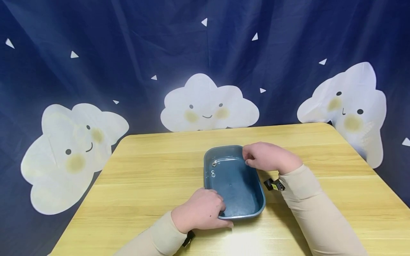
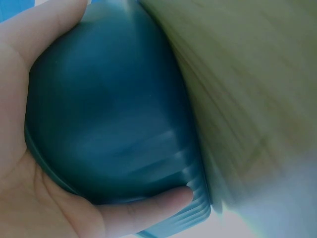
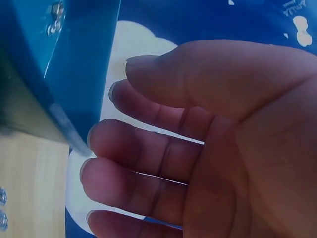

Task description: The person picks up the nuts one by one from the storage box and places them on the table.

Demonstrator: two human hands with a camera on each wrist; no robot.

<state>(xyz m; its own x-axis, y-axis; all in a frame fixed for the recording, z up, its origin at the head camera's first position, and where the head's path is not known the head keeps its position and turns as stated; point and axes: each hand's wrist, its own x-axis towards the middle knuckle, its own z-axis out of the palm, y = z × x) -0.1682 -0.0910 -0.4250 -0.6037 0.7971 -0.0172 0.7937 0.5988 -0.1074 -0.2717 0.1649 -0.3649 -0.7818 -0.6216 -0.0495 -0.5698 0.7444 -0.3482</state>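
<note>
- Beige sleeves (image 1: 315, 209) lie closest to me, running along both forearms, with a small dark device (image 1: 275, 185) at the right wrist.
- Left of centre, the person's left hand (image 1: 200, 209) grips the near left corner of a blue-green plastic tray (image 1: 238, 192), some fingers over the rim and a digit outside, along the near wall.
- That tray sits right way up on the wood-grain table (image 1: 153, 174), between the two hands and a bit right of the middle.
- Up at the far right corner, the right hand (image 1: 269, 156) has its fingers loosely bent, holding nothing; whether the tips touch the rim I can't quite tell.
- Inside the tray, a few clear beads (image 1: 213, 174) gather towards the far left, near the wall.
- Two more glassy beads (image 3: 3, 221) show on the wood beside the tray, from the right wrist's angle.
- Behind the table hangs a navy curtain (image 1: 144, 42) printed with smiling white clouds and small white triangles.
</note>
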